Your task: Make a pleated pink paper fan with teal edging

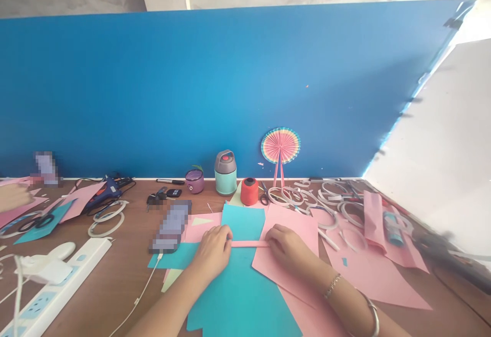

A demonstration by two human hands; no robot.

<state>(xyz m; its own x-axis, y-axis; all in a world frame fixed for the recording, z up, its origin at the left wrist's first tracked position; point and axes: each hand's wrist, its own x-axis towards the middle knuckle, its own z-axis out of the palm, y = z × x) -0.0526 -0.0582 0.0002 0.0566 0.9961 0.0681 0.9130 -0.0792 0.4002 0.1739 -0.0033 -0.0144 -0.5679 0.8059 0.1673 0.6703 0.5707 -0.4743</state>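
Note:
Between my two hands stretches a narrow folded strip of pink paper (248,244). My left hand (214,249) grips its left end with curled fingers, and my right hand (287,249) pinches the right end. Beneath the strip lies a large teal paper sheet (241,296), with a smaller teal piece (243,222) just beyond. Pink paper (297,227) spreads under my right hand. At the back, a round pleated paper fan (281,145) with a pink centre and teal edge leans on the blue panel, its two pink strips pointing down.
A phone (172,227) on a charging cable lies left of my hands. Behind stand a teal flask (225,173), a red spool-like object (249,192) and a purple pot (195,180). White cable coils (322,199) fill the right rear. Another person's hand (14,197) shows far left, near a power strip (65,281).

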